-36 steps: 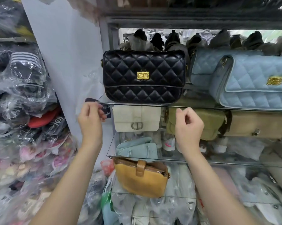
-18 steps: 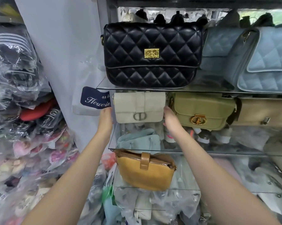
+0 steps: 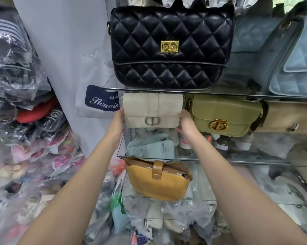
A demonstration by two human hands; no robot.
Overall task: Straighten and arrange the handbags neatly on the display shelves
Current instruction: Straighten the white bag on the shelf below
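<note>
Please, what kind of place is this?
Probably a small bag shop: handbags like the black quilted bag and cream bag line glass shelves, with plastic-wrapped goods piled at the left.

The black quilted handbag [image 3: 170, 46] looks like glossy leather with a shiny gold metal clasp [image 3: 169, 47], and beside it the blue quilted bags [image 3: 290, 68] look softer and matt. The cream bag [image 3: 151, 110] is matt and grainy, the mustard bag [image 3: 158, 181] smooth with a metal zip. The shelves [image 3: 237, 160] are clear glass, and crinkly transparent plastic wraps the goods at left [image 3: 25, 121].
</note>
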